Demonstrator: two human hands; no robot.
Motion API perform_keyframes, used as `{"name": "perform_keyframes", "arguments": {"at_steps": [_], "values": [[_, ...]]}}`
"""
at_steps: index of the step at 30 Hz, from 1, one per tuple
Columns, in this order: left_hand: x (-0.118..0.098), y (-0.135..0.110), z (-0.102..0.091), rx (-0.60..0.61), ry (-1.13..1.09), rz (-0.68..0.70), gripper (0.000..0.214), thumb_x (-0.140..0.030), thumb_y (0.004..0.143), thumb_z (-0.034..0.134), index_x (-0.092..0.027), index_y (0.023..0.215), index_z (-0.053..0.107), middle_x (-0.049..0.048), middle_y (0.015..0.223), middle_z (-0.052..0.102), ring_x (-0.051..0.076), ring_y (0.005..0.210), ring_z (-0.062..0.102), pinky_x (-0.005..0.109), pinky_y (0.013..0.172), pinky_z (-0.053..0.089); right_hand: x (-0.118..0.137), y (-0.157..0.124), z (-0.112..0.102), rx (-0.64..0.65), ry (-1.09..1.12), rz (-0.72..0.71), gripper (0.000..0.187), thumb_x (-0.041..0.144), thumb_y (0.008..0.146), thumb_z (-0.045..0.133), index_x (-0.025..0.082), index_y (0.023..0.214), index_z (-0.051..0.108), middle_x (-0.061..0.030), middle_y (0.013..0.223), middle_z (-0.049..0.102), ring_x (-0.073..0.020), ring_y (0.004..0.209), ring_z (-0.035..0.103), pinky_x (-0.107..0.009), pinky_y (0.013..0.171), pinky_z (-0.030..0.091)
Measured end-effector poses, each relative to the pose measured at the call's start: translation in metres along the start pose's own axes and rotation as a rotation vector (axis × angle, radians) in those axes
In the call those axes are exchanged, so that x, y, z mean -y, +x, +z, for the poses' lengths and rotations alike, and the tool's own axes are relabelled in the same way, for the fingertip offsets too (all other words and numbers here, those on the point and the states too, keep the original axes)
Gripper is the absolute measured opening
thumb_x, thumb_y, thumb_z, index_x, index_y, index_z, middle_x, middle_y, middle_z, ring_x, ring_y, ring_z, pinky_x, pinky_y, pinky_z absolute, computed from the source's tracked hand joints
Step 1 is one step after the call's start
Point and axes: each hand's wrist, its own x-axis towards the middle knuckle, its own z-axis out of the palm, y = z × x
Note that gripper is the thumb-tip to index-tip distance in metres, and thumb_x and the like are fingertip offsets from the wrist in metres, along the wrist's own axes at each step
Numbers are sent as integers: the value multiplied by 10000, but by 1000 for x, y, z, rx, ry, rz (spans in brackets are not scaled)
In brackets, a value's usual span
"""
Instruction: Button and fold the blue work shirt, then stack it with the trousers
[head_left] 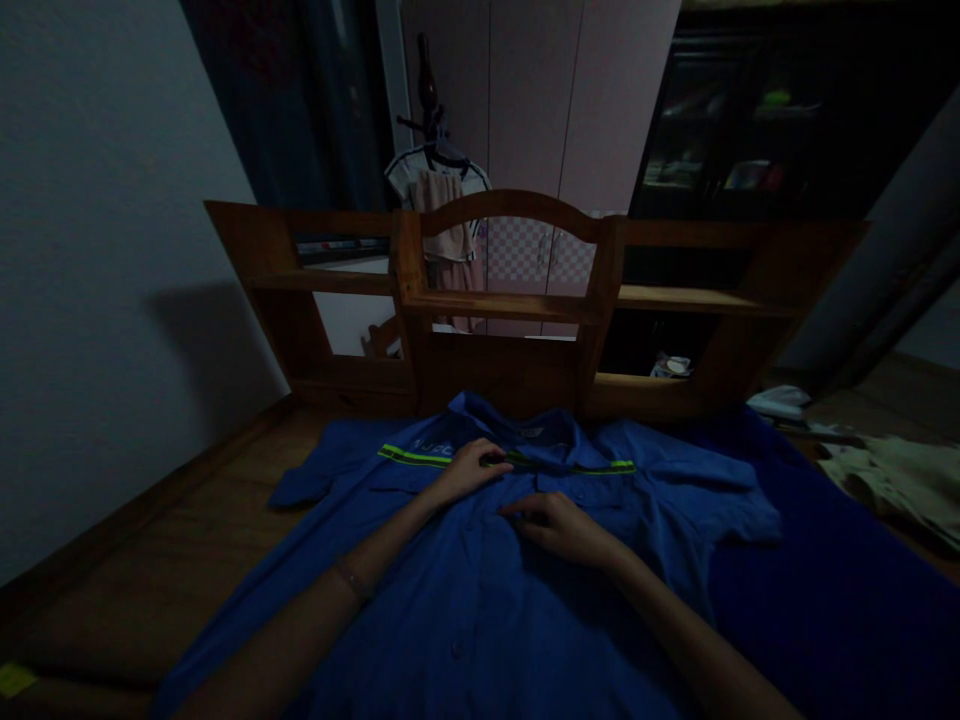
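Observation:
A blue short-sleeved work shirt (465,590) with a yellow-green reflective stripe (420,457) across the chest lies spread front-up on a wooden floor, collar away from me. My left hand (471,467) rests on the chest by the stripe, fingers curled onto the cloth near the placket. My right hand (559,525) lies just below it on the shirt front, fingers stretched toward the button line. Whether either hand pinches a button or fabric is too dark to tell.
A low wooden shelf unit (517,300) stands right behind the collar. Clothes hang on a rack (442,215) beyond it. A pale garment (892,480) lies on the floor at right. A white wall (97,260) runs along the left. A blue cloth (840,590) spreads under the shirt's right side.

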Motion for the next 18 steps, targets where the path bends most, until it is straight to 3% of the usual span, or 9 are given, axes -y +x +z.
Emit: {"name": "perform_keyframes", "arguments": {"at_steps": [5,9,12,14,18], "values": [[12,8,2,29,-39,0,341,-455,862,497,-172,865,687,43,922,653,184,907,590,274,844,437,-1,-1,-3,48,66,36,350,209,821,495,237,1129,658,12,772,671,-126,655,572,-185,574,382],[24,19,-4,27,-137,-43,367,-359,930,365,-170,1080,642,60,1045,632,183,984,569,309,915,423,1,-4,-9,194,196,2,335,181,825,457,208,1068,686,18,908,688,-136,747,599,-186,638,417],[30,19,-5,-55,-149,-6,344,-236,897,409,-198,1202,563,61,1129,567,172,997,553,316,915,433,5,-7,-10,260,185,4,321,154,809,462,189,1027,696,18,853,678,-125,718,592,-185,635,422],[31,17,-4,-115,-146,30,392,-162,845,458,-223,1226,530,57,1193,506,159,971,555,304,879,457,8,-7,-6,162,104,-13,284,132,783,488,192,950,709,3,861,654,-130,756,589,-203,684,434],[28,13,-1,-158,-117,63,478,-80,744,527,-233,1196,507,54,1251,439,139,887,562,270,748,498,10,0,8,-296,-114,-92,276,106,739,536,203,965,659,-57,1165,535,-198,1083,495,-306,941,386]]}}
